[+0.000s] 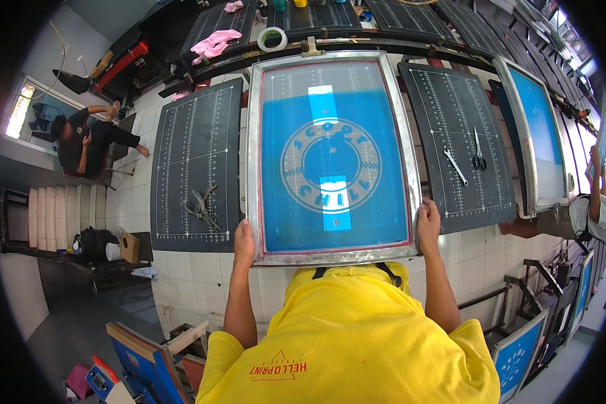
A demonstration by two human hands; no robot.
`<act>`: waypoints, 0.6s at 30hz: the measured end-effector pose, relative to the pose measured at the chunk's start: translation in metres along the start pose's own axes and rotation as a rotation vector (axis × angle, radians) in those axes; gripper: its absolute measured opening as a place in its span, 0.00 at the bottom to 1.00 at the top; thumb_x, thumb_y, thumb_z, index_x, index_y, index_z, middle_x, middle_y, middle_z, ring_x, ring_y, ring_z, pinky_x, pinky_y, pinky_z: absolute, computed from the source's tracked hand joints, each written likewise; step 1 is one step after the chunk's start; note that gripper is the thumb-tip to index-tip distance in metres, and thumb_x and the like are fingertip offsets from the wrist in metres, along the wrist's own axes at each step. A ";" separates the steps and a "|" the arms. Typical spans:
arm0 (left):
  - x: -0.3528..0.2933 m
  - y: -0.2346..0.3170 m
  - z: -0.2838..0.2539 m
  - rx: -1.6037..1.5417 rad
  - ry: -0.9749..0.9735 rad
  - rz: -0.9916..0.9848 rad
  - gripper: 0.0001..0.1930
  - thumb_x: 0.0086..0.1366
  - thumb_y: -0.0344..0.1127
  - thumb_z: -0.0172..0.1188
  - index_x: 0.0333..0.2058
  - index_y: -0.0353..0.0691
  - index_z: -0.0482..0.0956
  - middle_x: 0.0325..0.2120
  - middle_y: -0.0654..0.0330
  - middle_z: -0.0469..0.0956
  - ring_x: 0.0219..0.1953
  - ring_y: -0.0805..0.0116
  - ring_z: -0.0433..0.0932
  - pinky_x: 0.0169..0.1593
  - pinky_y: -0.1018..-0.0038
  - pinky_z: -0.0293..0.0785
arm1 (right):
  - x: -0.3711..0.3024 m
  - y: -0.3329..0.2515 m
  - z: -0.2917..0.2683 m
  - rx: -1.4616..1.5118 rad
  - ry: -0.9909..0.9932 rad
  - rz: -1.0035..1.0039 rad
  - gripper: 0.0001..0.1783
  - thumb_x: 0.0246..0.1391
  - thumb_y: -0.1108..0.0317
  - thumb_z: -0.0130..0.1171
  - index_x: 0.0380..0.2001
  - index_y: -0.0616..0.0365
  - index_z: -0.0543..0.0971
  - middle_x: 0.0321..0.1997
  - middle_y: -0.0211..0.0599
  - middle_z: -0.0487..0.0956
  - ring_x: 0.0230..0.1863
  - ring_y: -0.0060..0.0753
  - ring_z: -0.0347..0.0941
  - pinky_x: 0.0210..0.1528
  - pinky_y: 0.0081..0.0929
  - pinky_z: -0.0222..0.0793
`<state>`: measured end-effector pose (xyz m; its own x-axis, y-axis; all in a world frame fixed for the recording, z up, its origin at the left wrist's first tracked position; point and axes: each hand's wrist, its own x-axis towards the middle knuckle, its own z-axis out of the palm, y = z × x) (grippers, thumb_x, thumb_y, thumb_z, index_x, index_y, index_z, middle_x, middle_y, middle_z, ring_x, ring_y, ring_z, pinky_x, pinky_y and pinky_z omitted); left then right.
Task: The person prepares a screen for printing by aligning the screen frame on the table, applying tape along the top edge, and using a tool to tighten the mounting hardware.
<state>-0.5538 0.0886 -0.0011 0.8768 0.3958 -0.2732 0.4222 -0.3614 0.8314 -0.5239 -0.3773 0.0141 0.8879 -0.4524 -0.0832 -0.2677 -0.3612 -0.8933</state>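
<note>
A silver-framed printing screen (pixel 254 145) stretches out in front of me, its near edge close to my body. Its blue-coated mesh (pixel 276 215) carries a round ring-shaped design (pixel 295 165) with lettering. A dark gridded board shows faintly through the mesh, and so do two white rectangles. My left hand (pixel 244 242) is closed on the frame's left side near the lower corner. On the opposite side, my right hand (pixel 429 225) grips the frame at about the same height. The fingers of both hands are partly hidden by the frame.
Pliers-like tools (pixel 200 207) lie on the left gridded board (pixel 198 128). The right board (pixel 444 101) bears a wrench (pixel 455 167) and scissors (pixel 478 151). A tape roll (pixel 272 40) and pink cloth (pixel 215 44) sit behind. Another screen (pixel 535 128) stands right. One person (pixel 91 138) sits left; another (pixel 589 202) is right.
</note>
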 end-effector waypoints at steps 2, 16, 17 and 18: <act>-0.001 0.002 0.001 -0.013 0.009 -0.003 0.27 0.72 0.47 0.37 0.50 0.25 0.71 0.46 0.43 0.75 0.50 0.53 0.73 0.55 0.67 0.64 | 0.000 0.000 0.000 -0.007 -0.001 -0.006 0.16 0.60 0.68 0.47 0.46 0.65 0.76 0.26 0.32 0.73 0.29 0.22 0.65 0.34 0.23 0.63; 0.010 -0.017 0.000 -0.017 -0.049 -0.050 0.29 0.72 0.48 0.37 0.53 0.24 0.68 0.49 0.42 0.73 0.54 0.51 0.70 0.57 0.67 0.62 | 0.000 -0.007 -0.003 0.020 -0.025 0.051 0.16 0.61 0.68 0.47 0.47 0.64 0.76 0.31 0.35 0.77 0.33 0.23 0.69 0.38 0.22 0.66; 0.009 -0.015 0.000 -0.009 -0.066 -0.058 0.29 0.72 0.48 0.37 0.53 0.24 0.68 0.50 0.42 0.73 0.54 0.51 0.70 0.58 0.67 0.62 | -0.001 -0.009 -0.005 0.013 -0.031 0.072 0.16 0.61 0.68 0.47 0.48 0.64 0.76 0.33 0.36 0.78 0.35 0.24 0.70 0.41 0.23 0.66; 0.011 -0.020 -0.001 -0.005 -0.060 -0.055 0.29 0.72 0.48 0.37 0.53 0.24 0.68 0.50 0.42 0.73 0.54 0.51 0.70 0.58 0.67 0.62 | -0.001 -0.011 -0.004 0.008 -0.041 0.092 0.16 0.61 0.68 0.47 0.48 0.63 0.76 0.35 0.37 0.79 0.37 0.25 0.71 0.44 0.23 0.66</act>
<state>-0.5531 0.1012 -0.0202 0.8646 0.3635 -0.3469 0.4690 -0.3362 0.8167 -0.5230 -0.3766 0.0262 0.8745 -0.4493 -0.1829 -0.3460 -0.3135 -0.8843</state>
